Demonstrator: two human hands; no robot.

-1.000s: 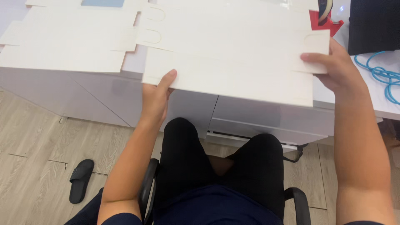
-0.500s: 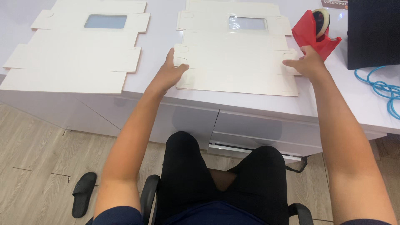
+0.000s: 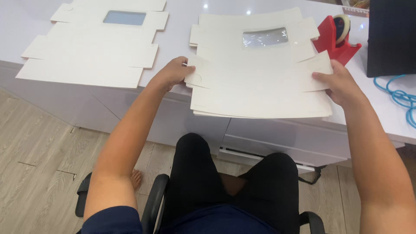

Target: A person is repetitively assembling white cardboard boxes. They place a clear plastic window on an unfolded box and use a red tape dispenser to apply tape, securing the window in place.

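Both hands have slid out to the side flaps since half a second ago; the flat white die-cut cardboard box blank with a clear plastic window [image 3: 260, 82] now has its near edge lifted and hanging past the bench [image 3: 173, 32] edge, where earlier it lay flat.

Left hand [image 3: 173, 73]: grip clenched on the blank's left tab, thumb on top, fingers curled under.
Right hand [image 3: 340, 84]: grip pinching the right flap, thumb on top, fingers hidden beneath.

Blank sits on the glossy white bench between the two hands, window panel at the far side, the far end bowed slightly upward. Near edge shows more than one layer, so it may be a small stack; cannot tell how many sheets.

Second flat white cardboard blank with a blue-tinted window [image 3: 95, 47] lies flat to the left, apart from the held one, untouched, its near edge over the bench front.

Red tape dispenser [image 3: 336, 41] stands just beyond the blank's right far corner, close to it or touching; cannot tell which.
Black box-like object [image 3: 392, 37] at far right, blue cable [image 3: 398, 97] coiled below it on the bench.

Person is seated in a black chair [image 3: 151, 206], dark trousers, wood-look floor [image 3: 39, 147] below.
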